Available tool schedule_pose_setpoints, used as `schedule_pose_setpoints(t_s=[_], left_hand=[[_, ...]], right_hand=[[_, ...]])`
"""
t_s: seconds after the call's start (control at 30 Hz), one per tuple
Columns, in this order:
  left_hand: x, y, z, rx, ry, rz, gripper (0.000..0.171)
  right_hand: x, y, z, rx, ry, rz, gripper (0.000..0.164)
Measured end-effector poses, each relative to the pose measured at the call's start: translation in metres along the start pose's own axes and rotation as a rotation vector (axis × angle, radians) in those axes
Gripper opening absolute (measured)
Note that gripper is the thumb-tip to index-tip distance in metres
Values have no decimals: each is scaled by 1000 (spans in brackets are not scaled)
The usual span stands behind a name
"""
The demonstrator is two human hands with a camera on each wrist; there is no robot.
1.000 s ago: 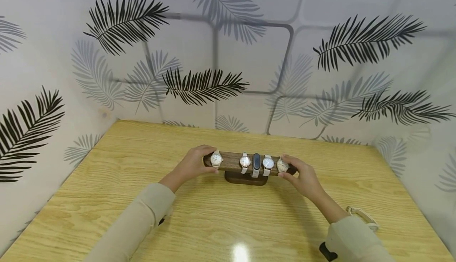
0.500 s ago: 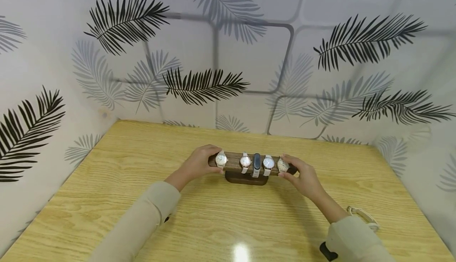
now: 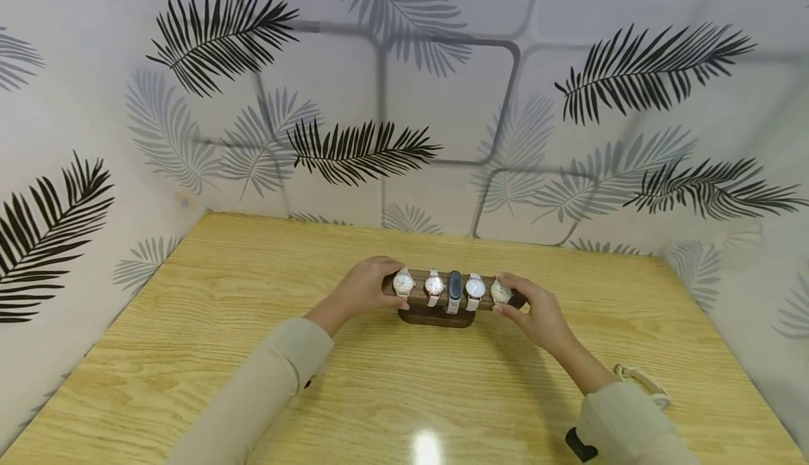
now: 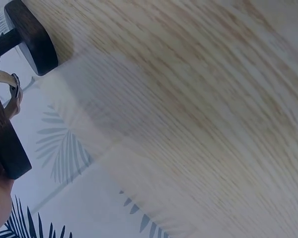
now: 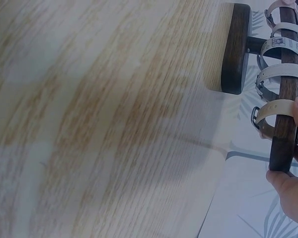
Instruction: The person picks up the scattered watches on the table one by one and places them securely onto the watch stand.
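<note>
A dark wooden watch stand (image 3: 436, 318) has a horizontal bar carrying white-strapped watches and a fitness band (image 3: 454, 286). At its left end my left hand (image 3: 365, 287) pinches the leftmost wristwatch (image 3: 404, 283), fingers above and thumb below. Opposite, my right hand (image 3: 542, 319) grips the bar's right end, fingertips against the rightmost wristwatch (image 3: 501, 292). Between them sit a watch with a pinkish rim (image 3: 434, 285) and another round-faced watch (image 3: 475, 287). The right wrist view shows the straps looped round the bar (image 5: 282, 148), a finger touching its end.
One more cream-strapped watch (image 3: 645, 383) lies loose on the table (image 3: 379, 395), beside the right sleeve (image 3: 632, 419). A leaf-patterned wall (image 3: 417, 100) rises behind the table's back edge.
My left hand has moved right, and the leftmost wristwatch has slid with it along the bar, close to its neighbour. My right hand and the stand's base have stayed put.
</note>
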State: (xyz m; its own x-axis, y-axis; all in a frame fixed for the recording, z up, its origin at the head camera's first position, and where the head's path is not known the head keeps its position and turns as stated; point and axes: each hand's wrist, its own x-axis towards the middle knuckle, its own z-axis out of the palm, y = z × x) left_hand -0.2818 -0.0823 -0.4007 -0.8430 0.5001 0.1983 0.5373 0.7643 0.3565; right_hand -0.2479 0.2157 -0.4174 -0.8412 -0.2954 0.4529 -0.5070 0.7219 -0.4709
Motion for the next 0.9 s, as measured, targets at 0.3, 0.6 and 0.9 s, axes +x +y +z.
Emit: schedule_pose_setpoints(t_s=[0.3, 0.6, 0.9], left_hand=[[8, 7, 2, 3, -13, 26, 72], [11, 10, 5, -10, -20, 25, 74], [-7, -2, 8, -18, 63, -40, 79]], right_hand=[[0, 4, -1, 6, -15, 27, 50], [-2, 6, -4, 13, -29, 42, 50], [-3, 7, 0, 36, -37, 60, 56]])
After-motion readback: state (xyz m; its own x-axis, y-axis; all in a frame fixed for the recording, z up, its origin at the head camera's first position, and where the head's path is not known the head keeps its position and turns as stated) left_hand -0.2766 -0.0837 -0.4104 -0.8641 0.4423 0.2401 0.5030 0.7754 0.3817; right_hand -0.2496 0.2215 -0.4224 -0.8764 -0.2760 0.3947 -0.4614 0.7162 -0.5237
